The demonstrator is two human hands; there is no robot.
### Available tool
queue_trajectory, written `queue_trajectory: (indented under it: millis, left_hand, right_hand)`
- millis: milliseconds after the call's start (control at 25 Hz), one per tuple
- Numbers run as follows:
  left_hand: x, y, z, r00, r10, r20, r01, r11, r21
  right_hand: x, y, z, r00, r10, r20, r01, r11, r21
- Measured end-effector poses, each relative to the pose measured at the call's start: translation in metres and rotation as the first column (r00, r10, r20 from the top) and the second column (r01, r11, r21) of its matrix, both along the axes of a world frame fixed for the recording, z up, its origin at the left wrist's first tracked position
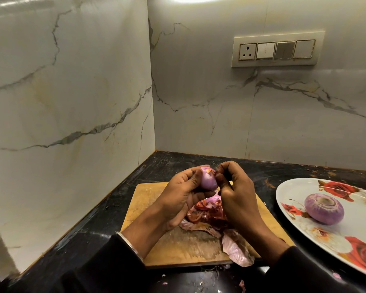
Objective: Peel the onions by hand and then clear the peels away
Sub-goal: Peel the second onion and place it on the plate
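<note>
Head view, looking down into a corner of a dark surface (pixel 97 225) against marble walls.

At centre, raised above a board (pixel 148 199): an onion (pixel 208 180), purple and mostly bare, cupped in the left hand (pixel 182 195), fingers curled round it from 9 o'clock. Held high and clear of the board, likely so loosened skin drops straight down. A scrap of orange skin visible at the onion's top, 12 o'clock.

Right hand (pixel 237 195) touching the onion at 3 o'clock, fingertips (pixel 220 176) pinched narrow at the top edge, seemingly on a last strip of skin; exact hold too small to tell.

Directly below the hands, at 6 o'clock on the board: a heap of peels (pixel 209 216), red and papery, gathered in one spot, probably to ease clearing later. One pale peel (pixel 237 250) at the board's near edge.

At 3 o'clock, well apart: a rose-patterned plate (pixel 304 240) with one peeled onion (pixel 323 209), kept away from the waste.

Peeling nearly finished on this onion; clearing not yet begun.
</note>
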State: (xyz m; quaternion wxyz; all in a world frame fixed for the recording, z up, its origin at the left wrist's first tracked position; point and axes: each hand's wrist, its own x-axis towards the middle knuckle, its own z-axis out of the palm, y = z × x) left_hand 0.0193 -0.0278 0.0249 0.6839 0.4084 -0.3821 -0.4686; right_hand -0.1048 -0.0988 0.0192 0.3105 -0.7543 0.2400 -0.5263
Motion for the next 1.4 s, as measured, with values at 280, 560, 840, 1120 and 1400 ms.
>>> queue_trajectory:
  millis: [280,560,840,1120,1400]
  left_hand:
    - [0.002,-0.001,0.003,0.996,0.047,-0.080,-0.045,0.999,0.031]
    - [0.004,-0.002,0.000,0.994,0.094,0.049,-0.097,0.994,0.056]
    - [0.003,0.000,0.001,0.988,0.074,0.133,-0.080,0.996,0.040]
    - [0.003,0.001,0.000,0.986,-0.029,0.162,0.028,1.000,0.004]
    - [0.002,-0.003,-0.008,0.926,0.075,0.371,-0.077,0.997,-0.011]
  right_hand:
    - [-0.007,-0.007,-0.002,0.987,-0.047,0.155,0.031,0.994,0.105]
    - [-0.006,-0.004,0.001,0.994,0.082,0.074,-0.085,0.996,0.031]
    - [-0.006,-0.003,0.001,0.992,0.070,0.109,-0.065,0.996,-0.053]
    - [-0.007,-0.006,0.001,0.996,0.049,0.068,-0.048,0.999,-0.012]
    - [-0.002,0.001,0.003,0.992,0.121,-0.033,-0.122,0.992,-0.018]
